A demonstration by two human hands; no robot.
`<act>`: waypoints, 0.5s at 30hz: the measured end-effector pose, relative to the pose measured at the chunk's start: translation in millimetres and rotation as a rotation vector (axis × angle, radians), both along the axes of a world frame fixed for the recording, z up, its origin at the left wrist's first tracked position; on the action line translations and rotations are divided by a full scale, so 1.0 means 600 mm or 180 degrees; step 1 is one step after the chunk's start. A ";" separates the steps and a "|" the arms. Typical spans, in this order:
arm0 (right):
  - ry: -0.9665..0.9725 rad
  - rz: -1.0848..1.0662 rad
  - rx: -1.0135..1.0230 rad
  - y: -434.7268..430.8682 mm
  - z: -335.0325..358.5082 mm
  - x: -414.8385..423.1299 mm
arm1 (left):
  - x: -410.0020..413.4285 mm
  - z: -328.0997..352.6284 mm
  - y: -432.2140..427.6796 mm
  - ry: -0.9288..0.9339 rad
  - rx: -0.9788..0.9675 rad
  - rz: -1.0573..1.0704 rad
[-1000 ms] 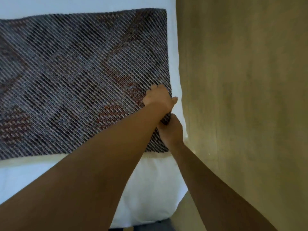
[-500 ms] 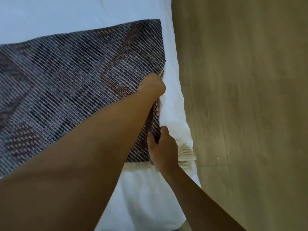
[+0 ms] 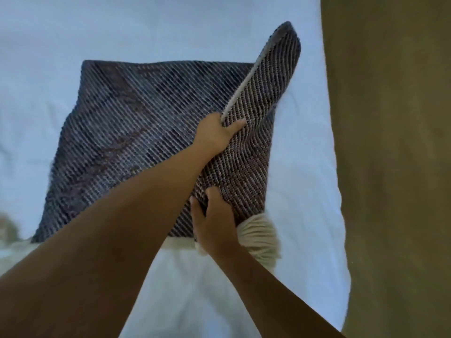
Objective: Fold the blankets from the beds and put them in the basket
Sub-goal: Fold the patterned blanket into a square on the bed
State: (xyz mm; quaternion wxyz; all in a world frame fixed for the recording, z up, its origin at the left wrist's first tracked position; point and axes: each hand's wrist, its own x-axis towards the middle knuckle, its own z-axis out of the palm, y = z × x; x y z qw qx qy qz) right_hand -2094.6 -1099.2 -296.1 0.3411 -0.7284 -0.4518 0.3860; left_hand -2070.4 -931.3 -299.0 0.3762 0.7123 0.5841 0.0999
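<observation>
Found the blanket point(image 3: 136, 147) lying on the bed point(image 3: 73, 32), toward its right side, folded into a rough square. Woven thick and coarse, in close diagonal ribs of dark navy and grey, with faint reddish-brown figures running through the weave. Finished along the near edge with a cream fringe point(image 3: 258, 237), soft and stringy, bunched into a full tuft at the near right corner. Stood lifted off the bed along the right side, peaking at the far right corner in a rounded, tongue-shaped flap point(image 3: 271, 76), trimmed down its left with a narrow pale edge.

Held at the foot of that flap by the left hand point(image 3: 214, 135), thumb laid flat on the outer face, fingers out of sight behind the cloth, so clasping the raised edge. Held lower down, at the near right, by the right hand point(image 3: 214, 225), fingers point(image 3: 215, 195) curled over a ridge of the fabric, touching the fringe tuft. Crossed from the near left by the bare left forearm point(image 3: 117, 245), and from the near right by the right forearm point(image 3: 268, 289).

Rested on a white sheet point(image 3: 305, 167), smooth and pale at the far end, softly creased at the left and at the near end. Showed a blurred cream patch at the near left edge, too smeared to identify. Bordered on the right by a floor point(image 3: 390, 167) of dull tan, matte and blotchy, blurred beyond any finer grain.
</observation>
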 end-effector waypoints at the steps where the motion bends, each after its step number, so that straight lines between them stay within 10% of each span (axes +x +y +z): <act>1: -0.0014 0.0068 -0.0006 0.016 0.000 -0.034 | -0.040 0.003 0.014 -0.0039 0.0005 -0.0010; 15: 0.0104 0.0714 -0.0601 0.178 -0.059 -0.523 | -0.605 -0.078 0.166 -0.0023 0.0194 0.0845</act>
